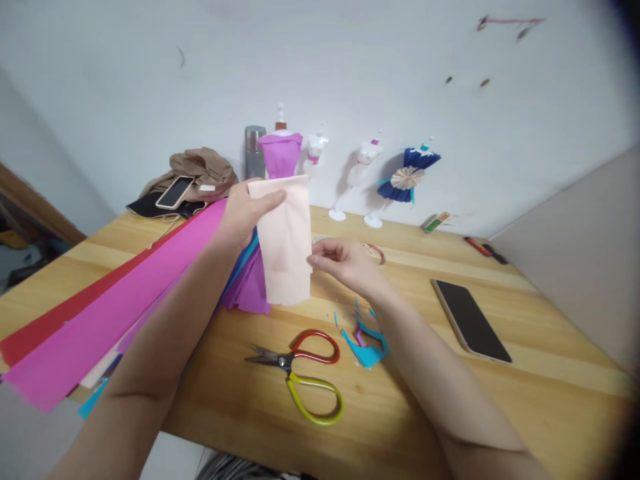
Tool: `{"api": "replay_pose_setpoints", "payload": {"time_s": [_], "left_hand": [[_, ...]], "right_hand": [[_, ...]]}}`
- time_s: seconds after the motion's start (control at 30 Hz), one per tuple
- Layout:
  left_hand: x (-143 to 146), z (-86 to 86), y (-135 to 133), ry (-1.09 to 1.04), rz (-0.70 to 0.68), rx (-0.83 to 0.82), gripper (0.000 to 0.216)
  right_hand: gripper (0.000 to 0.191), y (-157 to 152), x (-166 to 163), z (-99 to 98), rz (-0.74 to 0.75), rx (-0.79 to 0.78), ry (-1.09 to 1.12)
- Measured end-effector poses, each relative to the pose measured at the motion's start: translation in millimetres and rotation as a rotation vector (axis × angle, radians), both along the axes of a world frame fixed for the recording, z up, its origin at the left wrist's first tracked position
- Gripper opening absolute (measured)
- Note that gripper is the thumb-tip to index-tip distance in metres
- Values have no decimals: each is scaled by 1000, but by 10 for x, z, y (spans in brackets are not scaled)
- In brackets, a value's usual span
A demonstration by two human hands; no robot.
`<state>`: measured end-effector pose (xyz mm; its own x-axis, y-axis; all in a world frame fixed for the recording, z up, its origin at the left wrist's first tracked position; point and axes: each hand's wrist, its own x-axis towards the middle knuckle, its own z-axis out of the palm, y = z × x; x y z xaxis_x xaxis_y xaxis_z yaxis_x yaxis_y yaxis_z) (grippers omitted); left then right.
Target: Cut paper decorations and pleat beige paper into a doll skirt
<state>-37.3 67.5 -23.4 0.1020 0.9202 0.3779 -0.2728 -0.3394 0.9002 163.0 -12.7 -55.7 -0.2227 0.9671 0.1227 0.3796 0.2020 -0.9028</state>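
Observation:
My left hand (246, 212) grips the top left corner of a pale peach sheet of paper (287, 245), thumb across its front. My right hand (344, 261) pinches the same sheet at its right edge, about halfway down. The sheet hangs upright in front of a small mannequin in a purple paper dress (280, 155), hiding most of its skirt (250, 290). Scissors (303, 371) with one red and one yellow-green handle lie on the wooden table (525, 400) in front of the hands, blades pointing left. Teal paper scraps (367, 343) lie to the right of the scissors.
Long magenta (115, 313) and red (55, 320) paper sheets lie across the table's left side. A dark phone (471, 320) lies at right. Along the wall stand two bare white mannequins (361, 172), one in a blue fan dress (407, 177), a metal flask (255, 152), and cloth with another phone (175, 192).

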Motion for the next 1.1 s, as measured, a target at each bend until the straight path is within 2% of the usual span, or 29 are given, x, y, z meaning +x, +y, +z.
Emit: {"api": "replay_pose_setpoints", "payload": {"time_s": [0.1,0.2,0.3,0.4,0.47,0.57,0.67,0.77,0.87,0.97,1.1], "left_hand": [[-20,25,8,-45,38,14,26],[-24,53,7,-68,33,13,26],[15,52,-7,-81,58,18,26],[97,3,-33,-58,80,-8,28],[162,-49,-53,-18,76,-36,30],[252,-124,-76,24,30,-70,30],[310,-136,-72,15,-28,-71,29],[317,-41,-25,4,-18,35,29],[279,128,56,20,94,164,28],[233,273,128,48,191,224,27],[205,340,194,87,221,201,32]], "right_hand": [[19,27,212,84,-129,34,-1],[21,54,583,206,-408,99,46],[21,51,834,248,-474,111,83],[29,-4,755,149,-314,33,149],[36,-63,559,38,-156,-25,169],[40,-122,277,-109,13,-21,154],[33,-87,240,-211,43,45,58],[27,-25,428,-317,-73,117,-46],[23,-49,559,-454,-82,133,-108],[19,-141,444,-564,58,159,-181],[26,-149,125,-600,239,231,-243]]}}
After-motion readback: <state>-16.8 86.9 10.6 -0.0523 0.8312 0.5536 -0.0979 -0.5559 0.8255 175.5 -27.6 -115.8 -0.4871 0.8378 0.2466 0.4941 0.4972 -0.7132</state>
